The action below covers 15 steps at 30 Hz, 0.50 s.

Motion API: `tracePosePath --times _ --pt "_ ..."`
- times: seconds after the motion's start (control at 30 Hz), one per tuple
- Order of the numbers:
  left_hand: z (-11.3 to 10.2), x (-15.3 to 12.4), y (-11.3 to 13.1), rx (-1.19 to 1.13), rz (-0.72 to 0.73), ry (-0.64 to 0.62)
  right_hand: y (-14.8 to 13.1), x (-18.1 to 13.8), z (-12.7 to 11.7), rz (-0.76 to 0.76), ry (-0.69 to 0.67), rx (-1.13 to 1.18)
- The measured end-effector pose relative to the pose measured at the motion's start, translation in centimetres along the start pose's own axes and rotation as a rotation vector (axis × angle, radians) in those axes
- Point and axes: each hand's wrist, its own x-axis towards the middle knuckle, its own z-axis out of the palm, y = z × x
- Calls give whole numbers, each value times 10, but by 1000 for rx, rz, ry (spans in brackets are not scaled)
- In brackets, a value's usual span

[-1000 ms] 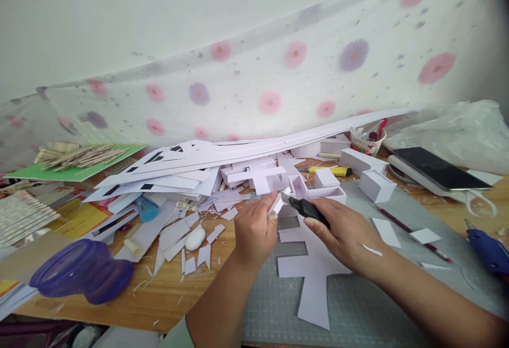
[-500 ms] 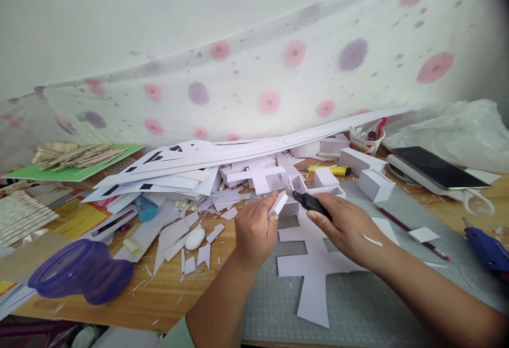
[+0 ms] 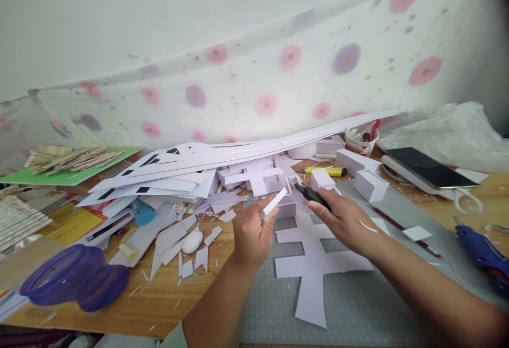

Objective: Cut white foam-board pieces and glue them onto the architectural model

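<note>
The left hand [image 3: 254, 227] pinches a small white strip [image 3: 274, 203] above the grey mat [image 3: 274, 316]; apart from it, the right hand [image 3: 347, 218] is wrapped around a black knife [image 3: 315, 196], tip just beside the strip

From close on the near side, the head camera faces forward and down over the table [image 3: 191, 297] toward the far wall [image 3: 159, 8].

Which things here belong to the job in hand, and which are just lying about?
Seemingly in use:
white strip in the left hand
black utility knife in the right hand
gray cutting mat beneath

Apparently lying about:
blue glue gun
purple container
yellow utility knife
pencil
</note>
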Motion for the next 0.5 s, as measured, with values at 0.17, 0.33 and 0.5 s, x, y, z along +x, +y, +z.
tracePosePath --times 0.17,0.33,0.5 --pt "10 -3 4 -690 -588 -191 -9 -4 5 23 -47 415" --pt "18 -3 18 -1081 -750 -336 -17 -4 10 165 -6 755" --pt "20 -5 24 -1145 -851 -415 -24 -4 10 270 28 1000"
